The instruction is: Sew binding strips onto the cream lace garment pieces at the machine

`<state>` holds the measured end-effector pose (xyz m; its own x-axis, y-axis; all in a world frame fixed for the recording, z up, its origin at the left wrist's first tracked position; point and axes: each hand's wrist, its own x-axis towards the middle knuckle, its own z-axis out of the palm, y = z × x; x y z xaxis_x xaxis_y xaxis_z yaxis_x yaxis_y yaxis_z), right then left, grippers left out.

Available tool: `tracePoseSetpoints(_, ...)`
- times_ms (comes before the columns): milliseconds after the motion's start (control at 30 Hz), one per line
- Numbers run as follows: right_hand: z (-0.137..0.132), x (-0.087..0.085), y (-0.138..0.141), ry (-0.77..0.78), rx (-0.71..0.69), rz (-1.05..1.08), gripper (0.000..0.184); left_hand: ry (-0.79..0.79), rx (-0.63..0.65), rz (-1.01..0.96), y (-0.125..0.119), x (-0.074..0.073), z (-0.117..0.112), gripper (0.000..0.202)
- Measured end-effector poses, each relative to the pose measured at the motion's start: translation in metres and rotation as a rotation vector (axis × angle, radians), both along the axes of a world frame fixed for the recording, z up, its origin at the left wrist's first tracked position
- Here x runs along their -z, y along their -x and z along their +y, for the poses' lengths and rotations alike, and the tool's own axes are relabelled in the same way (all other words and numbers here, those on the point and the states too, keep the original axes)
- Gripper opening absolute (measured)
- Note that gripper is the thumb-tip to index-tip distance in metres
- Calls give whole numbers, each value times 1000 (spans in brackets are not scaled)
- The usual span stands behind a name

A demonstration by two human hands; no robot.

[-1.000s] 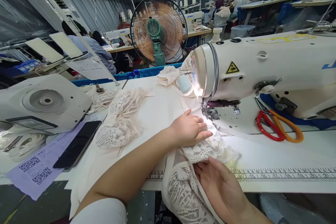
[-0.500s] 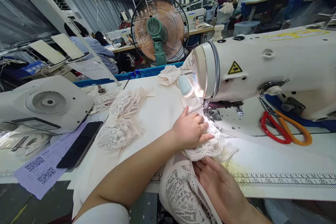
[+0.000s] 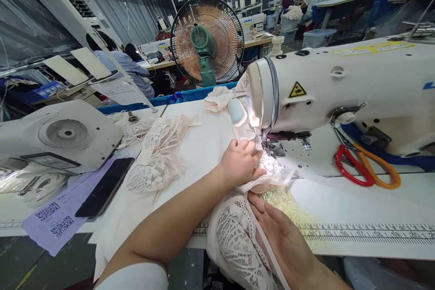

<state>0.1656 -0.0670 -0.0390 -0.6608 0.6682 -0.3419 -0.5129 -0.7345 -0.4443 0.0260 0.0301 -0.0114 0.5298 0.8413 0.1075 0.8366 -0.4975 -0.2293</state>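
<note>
A white sewing machine [image 3: 340,86] stands on the white table [image 3: 356,199], its lamp lit above the presser foot [image 3: 270,147]. A cream lace garment [image 3: 238,235] runs from the table's front edge up under the foot. My left hand [image 3: 239,163] lies on the lace just left of the foot, fingers curled and pressing it down. My right hand [image 3: 278,233] rests on the lace near the front edge, fingers stretched out and holding a cream strap flat.
Red and orange scissors [image 3: 363,167] lie under the machine arm. More lace pieces [image 3: 159,154] are piled to the left, beside a black phone [image 3: 103,188], a QR-code paper [image 3: 56,222] and another machine's cover [image 3: 57,133]. A fan [image 3: 206,41] stands behind. Other workers sit farther back.
My left hand has slid the lace forward toward the presser foot and its fingers have curled. My right hand has moved up along the fabric behind it.
</note>
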Motion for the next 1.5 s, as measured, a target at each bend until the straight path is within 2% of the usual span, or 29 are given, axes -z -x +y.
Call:
tracePoseSetpoints(67, -2, -1, -10, -74, -20, -155, 53, 27, 10, 42, 3, -4, 1, 56)
tracePoseSetpoints(133, -2, -5, -29, -267, -62, -403, 52, 74, 21, 63, 5, -11, -1, 45)
tracePoseSetpoints(200, 6, -10, -53, -540, -93, -642, 50, 141, 85, 40, 4, -18, -5, 33)
tracePoseSetpoints(267, 24, -14, -76, -813, -65, -841, 45, 238, 208, -13, 0, -22, -12, 27)
tracePoseSetpoints(367, 60, -15, -99, -1363, 112, -1182, 31, 371, 347, -111, -10, -22, -24, 17)
tracePoseSetpoints(400, 71, -13, -102, -1544, 133, -1237, 31, 384, 350, -145, -13, -20, -27, 15)
tracePoseSetpoints(467, 87, -7, -103, -1846, 80, -1277, 33, 368, 317, -194, -17, -17, -33, 16)
tracePoseSetpoints(567, 92, 3, -101, -2121, -68, -1249, 36, 319, 265, -210, -17, -12, -38, 16)
tracePoseSetpoints(633, 89, 9, -102, -2196, -80, -1234, 34, 278, 259, -231, -15, -7, -39, 18)
tracePoseSetpoints(733, 87, 10, -102, -2176, 83, -1286, 34, 238, 297, -253, -11, 0, -40, 32)
tracePoseSetpoints(800, 89, 6, -100, -2158, 174, -1334, 39, 240, 343, -227, -9, 2, -40, 30)
tracePoseSetpoints(833, 92, 4, -98, -2170, 173, -1348, 41, 241, 363, -208, -8, 3, -40, 30)
tracePoseSetpoints(967, 96, -4, -93, -2280, -33, -1315, 36, 214, 400, -177, -5, 2, -41, 32)
tracePoseSetpoints(1067, 89, -2, -96, -2300, -129, -1271, 34, 188, 430, -223, 0, 4, -42, 28)
tracePoseSetpoints(1267, 69, 6, -106, -2213, -113, -1206, 39, 168, 440, -281, 2, 9, -41, 30)
tracePoseSetpoints(1500, 67, 4, -100, -2219, -141, -1262, 34, 164, 466, -262, 4, 8, -31, 32)
